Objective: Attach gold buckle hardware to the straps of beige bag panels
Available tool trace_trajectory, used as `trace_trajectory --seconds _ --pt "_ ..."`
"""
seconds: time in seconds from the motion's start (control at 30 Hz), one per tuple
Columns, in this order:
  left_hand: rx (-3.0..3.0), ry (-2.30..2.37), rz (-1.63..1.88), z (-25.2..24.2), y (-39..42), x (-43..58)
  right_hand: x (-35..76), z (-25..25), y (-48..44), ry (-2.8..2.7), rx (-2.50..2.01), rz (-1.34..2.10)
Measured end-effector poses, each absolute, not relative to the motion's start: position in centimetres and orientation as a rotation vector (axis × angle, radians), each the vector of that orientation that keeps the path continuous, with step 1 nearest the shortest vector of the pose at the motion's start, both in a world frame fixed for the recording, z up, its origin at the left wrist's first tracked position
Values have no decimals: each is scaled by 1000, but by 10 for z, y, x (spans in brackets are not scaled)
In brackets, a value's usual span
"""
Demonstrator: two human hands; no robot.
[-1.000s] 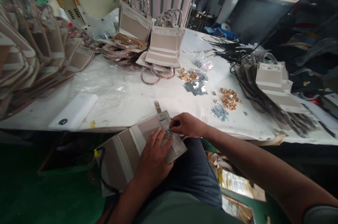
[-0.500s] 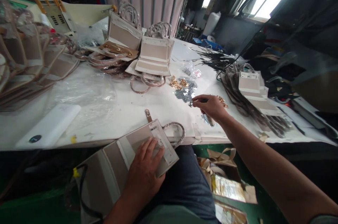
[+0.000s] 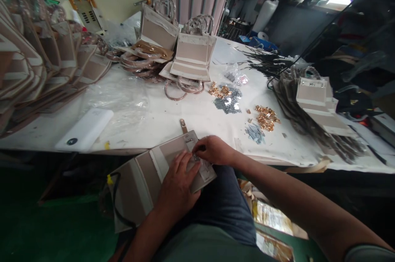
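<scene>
A beige bag panel (image 3: 175,147) with pale strips lies tilted across my lap and against the table edge. My left hand (image 3: 180,175) rests flat on it, fingers stretched toward the upper right end. At that end my right hand (image 3: 212,149) is closed in a pinch over the panel, close to my left fingertips. A small shiny metal piece (image 3: 195,157) shows at its fingertips, partly hidden by them. Left of my right hand a slot-like fitting (image 3: 189,140) sits in the panel. A short strap with a metal end (image 3: 183,125) sticks out from its upper edge.
Gold fittings (image 3: 267,118) and grey metal plates (image 3: 254,133) lie in piles on the white table (image 3: 173,116). Stacked bag panels (image 3: 193,54) stand behind, with more at far left and right. A white power bank (image 3: 84,130) lies at left near the edge.
My right hand has moved from the metal plates on the table, left and down to the panel beside my left hand. My left hand stays on the panel. The view has shifted.
</scene>
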State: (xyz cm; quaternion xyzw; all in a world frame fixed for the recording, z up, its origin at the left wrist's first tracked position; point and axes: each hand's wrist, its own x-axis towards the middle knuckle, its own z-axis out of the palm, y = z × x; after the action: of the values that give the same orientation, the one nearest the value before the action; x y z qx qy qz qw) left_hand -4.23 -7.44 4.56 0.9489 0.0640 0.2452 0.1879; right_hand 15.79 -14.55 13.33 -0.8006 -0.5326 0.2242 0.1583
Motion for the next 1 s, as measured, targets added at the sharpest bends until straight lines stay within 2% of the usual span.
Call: trace_trajectory --seconds 0.37,0.57,0.8,1.0 --pt "2722 190 651 44 -73 -42 152 133 -143 -1585 -2451 489" --pt "2761 201 629 46 -73 -42 156 138 -149 -1577 -2340 479" --pt "2816 195 572 47 -71 -43 152 170 -151 -794 -1640 527" --pt "2839 184 569 49 -69 -39 151 137 -132 -503 -1130 489"
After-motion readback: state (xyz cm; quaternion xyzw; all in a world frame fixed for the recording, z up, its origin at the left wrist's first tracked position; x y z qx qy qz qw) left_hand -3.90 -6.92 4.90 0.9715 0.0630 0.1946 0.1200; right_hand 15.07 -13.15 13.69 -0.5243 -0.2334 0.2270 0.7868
